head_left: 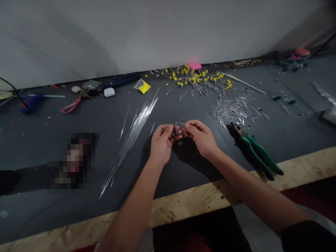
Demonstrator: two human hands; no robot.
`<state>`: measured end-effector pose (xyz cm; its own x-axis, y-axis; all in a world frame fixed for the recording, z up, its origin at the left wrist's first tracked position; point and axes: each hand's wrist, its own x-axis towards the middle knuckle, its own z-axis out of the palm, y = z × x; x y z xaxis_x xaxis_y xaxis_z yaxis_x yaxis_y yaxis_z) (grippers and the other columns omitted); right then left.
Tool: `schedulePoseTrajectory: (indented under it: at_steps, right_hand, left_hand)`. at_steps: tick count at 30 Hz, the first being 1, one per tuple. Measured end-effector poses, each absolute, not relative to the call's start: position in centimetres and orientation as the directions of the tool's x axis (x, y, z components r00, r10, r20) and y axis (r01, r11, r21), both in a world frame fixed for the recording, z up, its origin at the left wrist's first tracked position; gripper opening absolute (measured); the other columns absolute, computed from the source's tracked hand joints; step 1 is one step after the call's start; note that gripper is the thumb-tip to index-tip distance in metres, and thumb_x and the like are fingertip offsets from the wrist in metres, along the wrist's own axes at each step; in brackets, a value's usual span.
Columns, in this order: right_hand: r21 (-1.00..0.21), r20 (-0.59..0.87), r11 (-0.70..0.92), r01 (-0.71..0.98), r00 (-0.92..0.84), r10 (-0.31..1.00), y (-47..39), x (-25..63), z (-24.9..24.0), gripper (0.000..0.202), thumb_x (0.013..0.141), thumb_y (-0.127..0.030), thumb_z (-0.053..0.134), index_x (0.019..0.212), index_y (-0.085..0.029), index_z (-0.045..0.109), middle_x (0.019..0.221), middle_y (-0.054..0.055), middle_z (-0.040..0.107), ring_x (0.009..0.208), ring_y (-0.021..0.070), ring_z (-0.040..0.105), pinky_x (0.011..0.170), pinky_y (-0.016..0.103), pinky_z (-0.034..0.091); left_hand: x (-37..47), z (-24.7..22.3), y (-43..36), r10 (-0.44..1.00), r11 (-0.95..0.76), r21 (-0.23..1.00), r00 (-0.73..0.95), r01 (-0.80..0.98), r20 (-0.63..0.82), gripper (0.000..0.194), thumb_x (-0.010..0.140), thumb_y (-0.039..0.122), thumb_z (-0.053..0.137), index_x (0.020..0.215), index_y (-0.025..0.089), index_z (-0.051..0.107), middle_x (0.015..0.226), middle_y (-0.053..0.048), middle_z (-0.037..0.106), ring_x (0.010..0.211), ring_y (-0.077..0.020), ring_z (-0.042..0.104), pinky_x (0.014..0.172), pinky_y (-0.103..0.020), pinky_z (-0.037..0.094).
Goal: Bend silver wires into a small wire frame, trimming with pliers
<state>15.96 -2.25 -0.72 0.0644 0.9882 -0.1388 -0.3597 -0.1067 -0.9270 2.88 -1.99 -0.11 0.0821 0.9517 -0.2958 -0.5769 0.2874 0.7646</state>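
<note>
Near the middle of the dark table, a small bent wire piece (pixel 179 128) is held between both hands. My left hand (pixel 163 141) pinches its left side between thumb and fingers. On the other side, my right hand (pixel 198 135) grips it with thumb and fingertips. Left of my hands lies a bundle of long straight wires (pixel 133 134). Green-handled pliers (pixel 253 148) rest to the right, beside a pile of short wire pieces (pixel 232 109). Wires with yellow tips (pixel 194 77) are heaped behind my hands.
Towards the wall are a yellow packet (pixel 142 86), a pink lump (pixel 194 65), a white case (pixel 109 92) and a wooden stick (pixel 245 83). A blue glue gun (pixel 33 102) lies far left. The blurred-out object (pixel 75 159) is at left. Bare wood (pixel 183 201) edges the table.
</note>
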Motion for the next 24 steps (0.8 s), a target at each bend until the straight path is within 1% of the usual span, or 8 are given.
schedulePoseTrajectory:
  at_steps: [6,11,14,18,24]
  right_hand:
    - [-0.904,-0.211,-0.177,-0.389,0.046,0.976,-2.19,16.02,-0.45,0.011,0.073,-0.033,0.067,0.071,-0.022,0.064,0.07,-0.002,0.06,0.063,0.0102,0.053,0.067,0.027,0.044]
    - [-0.883,-0.249,-0.221,-0.415,0.015,0.968,-2.12,16.09,-0.3,0.013,0.072,-0.033,0.067,0.07,-0.02,0.064,0.072,-0.002,0.06,0.065,0.0098,0.054,0.066,0.025,0.045]
    - [-0.881,-0.26,-0.227,-0.415,0.023,0.965,-2.08,16.09,-0.34,0.014,0.071,-0.033,0.068,0.07,-0.02,0.064,0.07,-0.002,0.06,0.065,0.0098,0.055,0.067,0.025,0.046]
    - [-0.896,-0.241,-0.203,-0.394,0.05,0.969,-2.07,16.1,-0.32,0.013,0.071,-0.033,0.066,0.072,-0.02,0.064,0.07,-0.003,0.06,0.064,0.0093,0.054,0.065,0.024,0.045]
    - [-0.928,-0.19,-0.157,-0.339,0.068,0.979,-2.04,16.22,-0.32,0.013,0.074,-0.033,0.063,0.071,-0.02,0.061,0.069,-0.003,0.058,0.061,0.0091,0.052,0.063,0.025,0.044]
  left_hand:
    - [2.81,-0.18,-2.05,0.96,0.258,0.785,0.059,-0.563,-0.274,0.018,0.071,0.028,0.07,0.078,0.018,0.057,0.08,-0.001,0.065,0.071,-0.012,0.063,0.065,-0.029,0.056]
    - [2.76,-0.18,-2.01,0.962,0.252,0.787,0.056,-0.563,-0.268,0.017,0.072,0.027,0.069,0.079,0.017,0.057,0.08,-0.002,0.065,0.069,-0.0116,0.063,0.061,-0.026,0.055]
    - [2.85,-0.22,-2.03,0.965,0.236,0.806,0.032,-0.542,-0.261,0.019,0.072,0.029,0.069,0.078,0.016,0.057,0.078,-0.001,0.065,0.069,-0.0113,0.063,0.061,-0.026,0.055]
    - [3.0,-0.35,-2.09,0.972,0.205,0.842,0.003,-0.498,-0.235,0.022,0.072,0.033,0.069,0.08,0.016,0.057,0.078,-0.001,0.065,0.068,-0.0115,0.062,0.06,-0.026,0.054]
    - [3.0,-0.44,-1.98,0.981,0.165,0.87,-0.015,-0.464,-0.194,0.023,0.071,0.03,0.071,0.082,0.016,0.058,0.078,-0.002,0.066,0.067,-0.011,0.061,0.055,-0.022,0.05]
